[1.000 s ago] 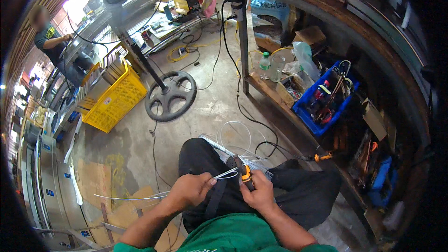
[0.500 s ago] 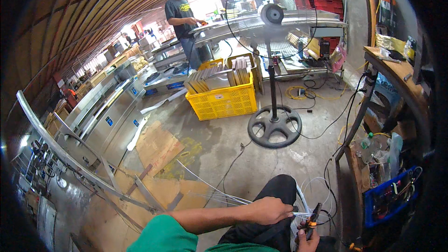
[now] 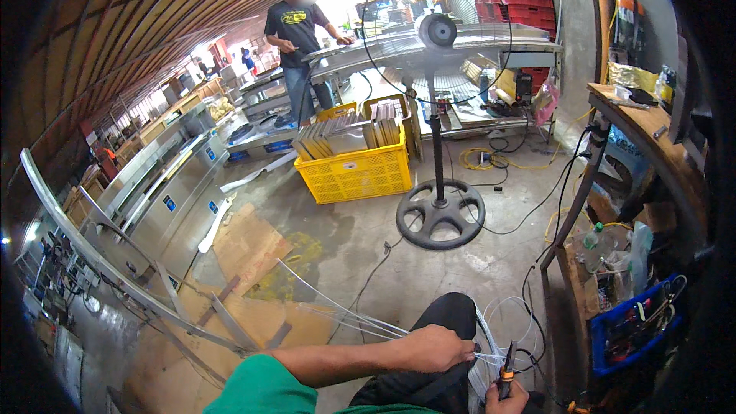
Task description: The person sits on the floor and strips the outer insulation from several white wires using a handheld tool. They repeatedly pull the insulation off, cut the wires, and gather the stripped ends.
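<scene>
My left hand (image 3: pixel 435 348) is closed around a bundle of thin white wires (image 3: pixel 387 327) above my dark-trousered knee. Long strands trail out to the left, and short ends stick out on the right side of the fist. In my right hand (image 3: pixel 507 399) is a pair of pliers (image 3: pixel 507 374) with orange and black handles. Its dark jaws point up, just right of the wire ends. They look apart from the wires. Looser white wire (image 3: pixel 479 376) hangs in loops beside my leg, between the two hands.
A black pedestal fan (image 3: pixel 440 213) stands ahead, beside a yellow crate (image 3: pixel 354 176) of flat panels. A co-worker (image 3: pixel 297 38) stands at a metal-topped bench. To the right are a workbench (image 3: pixel 652 119) and a blue tool tray (image 3: pixel 632 333). Cables and cardboard (image 3: pixel 249 249) lie on the floor.
The pliers have turned more upright, their jaws moving slightly away from the wire ends. My left hand keeps its grip. The co-worker has turned, arms now spread apart.
</scene>
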Available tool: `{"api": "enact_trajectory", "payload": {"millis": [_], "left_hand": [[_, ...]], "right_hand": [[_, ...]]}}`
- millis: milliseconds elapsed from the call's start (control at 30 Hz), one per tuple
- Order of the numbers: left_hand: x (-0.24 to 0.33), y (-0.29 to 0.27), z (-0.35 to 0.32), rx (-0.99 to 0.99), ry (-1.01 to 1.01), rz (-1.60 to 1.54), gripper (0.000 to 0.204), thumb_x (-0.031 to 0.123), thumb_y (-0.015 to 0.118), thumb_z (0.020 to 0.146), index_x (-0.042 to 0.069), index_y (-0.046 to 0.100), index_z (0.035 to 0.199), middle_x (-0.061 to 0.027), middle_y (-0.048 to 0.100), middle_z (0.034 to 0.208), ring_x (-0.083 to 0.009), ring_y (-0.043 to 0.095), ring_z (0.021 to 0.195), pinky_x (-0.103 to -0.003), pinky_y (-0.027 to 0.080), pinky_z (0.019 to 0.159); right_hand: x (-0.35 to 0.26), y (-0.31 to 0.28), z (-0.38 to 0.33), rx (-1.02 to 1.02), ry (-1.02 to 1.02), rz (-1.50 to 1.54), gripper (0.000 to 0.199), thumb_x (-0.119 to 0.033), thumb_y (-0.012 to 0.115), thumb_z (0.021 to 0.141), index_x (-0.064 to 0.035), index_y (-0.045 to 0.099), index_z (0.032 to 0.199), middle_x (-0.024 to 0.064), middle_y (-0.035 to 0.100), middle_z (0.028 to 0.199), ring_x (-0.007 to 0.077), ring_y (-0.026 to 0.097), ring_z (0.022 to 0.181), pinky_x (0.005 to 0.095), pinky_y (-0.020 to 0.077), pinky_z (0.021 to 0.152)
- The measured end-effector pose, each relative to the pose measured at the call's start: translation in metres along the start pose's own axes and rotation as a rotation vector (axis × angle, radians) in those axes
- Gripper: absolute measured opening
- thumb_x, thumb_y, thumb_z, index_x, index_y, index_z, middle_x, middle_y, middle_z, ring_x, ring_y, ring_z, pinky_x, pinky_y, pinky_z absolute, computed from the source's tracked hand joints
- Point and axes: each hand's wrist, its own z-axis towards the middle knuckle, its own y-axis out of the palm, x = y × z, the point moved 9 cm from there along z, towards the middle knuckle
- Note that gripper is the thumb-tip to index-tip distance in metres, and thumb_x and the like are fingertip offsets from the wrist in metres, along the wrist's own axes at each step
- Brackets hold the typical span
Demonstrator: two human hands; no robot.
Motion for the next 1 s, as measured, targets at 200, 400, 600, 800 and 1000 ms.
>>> {"api": "enact_trajectory", "payload": {"millis": [200, 400, 600, 800, 1000], "left_hand": [[-0.004, 0.01, -0.008, -0.027, -0.105, -0.139, 0.035, 0.035, 0.04, 0.101, 0.004, 0.054, 0.092, -0.0237, 0.058, 0.066, -0.0475, 0.059, 0.068, -0.057, 0.045, 0.063], [-0.01, 0.031, -0.009, 0.036, -0.124, -0.301, 0.035, 0.034, 0.041, 0.101, 0.003, 0.055, 0.092, -0.0239, 0.059, 0.07, -0.046, 0.059, 0.07, -0.054, 0.045, 0.065], [-0.019, 0.039, -0.004, 0.047, -0.172, -0.352, 0.034, 0.033, 0.042, 0.101, 0.004, 0.057, 0.094, -0.0237, 0.06, 0.075, -0.0446, 0.06, 0.073, -0.053, 0.045, 0.066], [-0.046, 0.018, -0.015, 0.017, -0.255, -0.008, 0.031, 0.038, 0.047, 0.098, 0.01, 0.058, 0.092, -0.0212, 0.059, 0.064, -0.0452, 0.059, 0.063, -0.055, 0.046, 0.057], [-0.045, 0.013, -0.019, -0.181, -0.268, -0.374, 0.037, 0.038, 0.047, 0.1, 0.005, 0.056, 0.085, -0.0093, 0.052, 0.064, -0.0226, 0.051, 0.06, -0.039, 0.044, 0.06]], "right_hand": [[0.021, 0.017, -0.003, 0.041, 0.129, 0.095, 0.019, -0.014, 0.065, 0.075, 0.0001, 0.063, 0.087, 0.0207, 0.056, 0.07, 0.0398, 0.057, 0.068, 0.0456, 0.0446, 0.062], [0.042, 0.036, -0.007, 0.068, 0.096, 0.112, 0.026, -0.009, 0.071, 0.075, 0.0061, 0.063, 0.095, 0.0179, 0.064, 0.089, 0.0283, 0.065, 0.081, 0.0355, 0.0501, 0.078], [0.01, 0.013, 0.0, 0.133, 0.024, 0.023, 0.024, -0.009, 0.064, 0.08, -0.0009, 0.065, 0.102, 0.0208, 0.06, 0.089, 0.0353, 0.059, 0.078, 0.0403, 0.0489, 0.07], [0.026, 0.06, -0.019, -0.528, 0.548, 0.709, 0.043, -0.024, 0.066, 0.09, -0.0005, 0.058, 0.124, 0.0059, 0.066, 0.105, 0.0146, 0.06, 0.091, 0.0322, 0.0478, 0.084], [0.049, 0.043, -0.026, -0.24, 0.645, 0.938, 0.036, -0.024, 0.064, 0.091, -0.0001, 0.061, 0.118, 0.0043, 0.061, 0.101, 0.0115, 0.055, 0.086, 0.0269, 0.0453, 0.076]]}}
